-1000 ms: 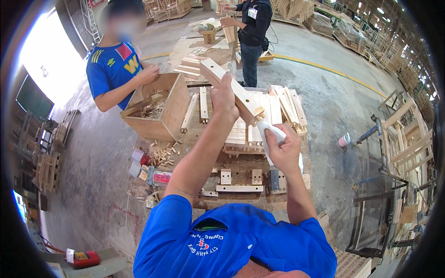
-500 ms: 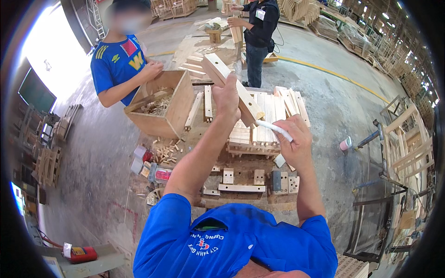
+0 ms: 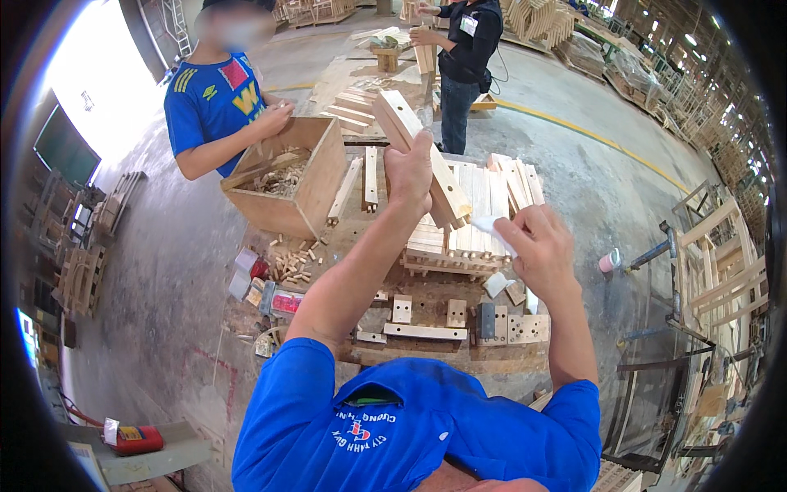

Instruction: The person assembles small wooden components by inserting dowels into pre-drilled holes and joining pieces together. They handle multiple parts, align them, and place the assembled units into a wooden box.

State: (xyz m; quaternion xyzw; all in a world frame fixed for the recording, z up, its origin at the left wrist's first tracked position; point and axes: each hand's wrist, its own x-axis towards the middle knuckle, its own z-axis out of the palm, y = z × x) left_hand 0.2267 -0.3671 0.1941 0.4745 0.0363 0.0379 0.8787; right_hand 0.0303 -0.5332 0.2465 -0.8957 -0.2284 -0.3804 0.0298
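My left hand [image 3: 410, 174] is wrapped round a pale wooden bar [image 3: 449, 193] held tilted above the bench. Bolt-like holes show on its upper face, and its near end has a yellowish patch. Between the fingers and thumb of my right hand [image 3: 543, 248] is a white strip [image 3: 498, 234], blurred, so I cannot tell its material. The strip's tip lies close to the bar's near end; whether they touch I cannot tell. Under both hands lies a stack of wooden slats [image 3: 471, 234] with short pegs at their ends.
Left of the stack stands a plywood box [image 3: 316, 184] of wood pegs, with loose dowels [image 3: 295, 262] nearby. A drilled block [image 3: 525, 330] and a flat bar [image 3: 426, 332] lie nearest me. A person in blue [image 3: 217, 107] works beside the box; another person [image 3: 467, 61] stands beyond.
My right hand has moved right and slightly down, its white strip drawn back from the bar's end. My left hand and the bar have shifted slightly right.
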